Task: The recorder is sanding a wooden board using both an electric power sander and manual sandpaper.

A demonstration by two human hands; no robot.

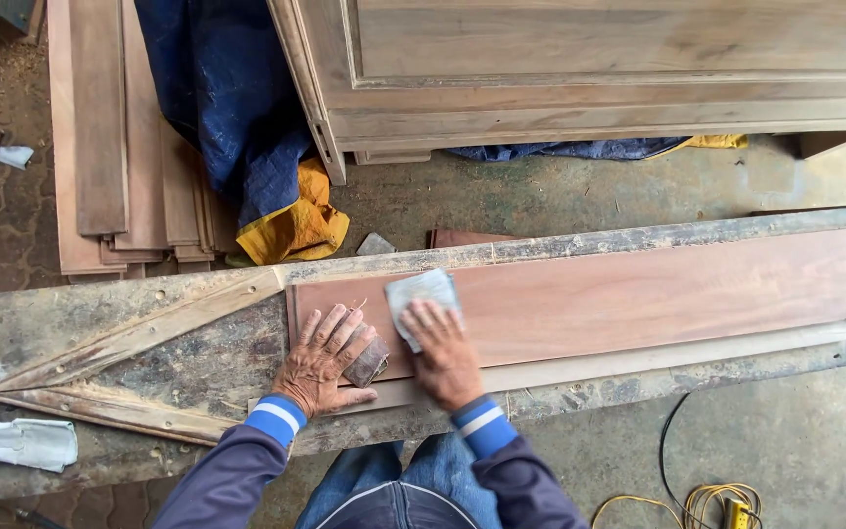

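A long reddish-brown plank (638, 289) lies on a worn workbench (100, 323). My right hand (443, 353) presses a grey sheet of sandpaper (421, 294) flat on the plank near its left end. Just beside it, my left hand (320, 358) rests with fingers spread on the plank's left end, steadying it. A small dark folded piece of sandpaper (368, 362) lies between my two hands, partly under my left fingers. A pale thin strip of wood (658, 358) runs along the plank's near edge.
A crumpled pale rag (33, 443) lies on the bench at the left. Stacked boards (119, 137) and a blue and yellow tarp (247, 118) sit on the floor beyond, next to a large unfinished wooden cabinet (599, 69). A yellow coiled cord (707, 502) lies at lower right.
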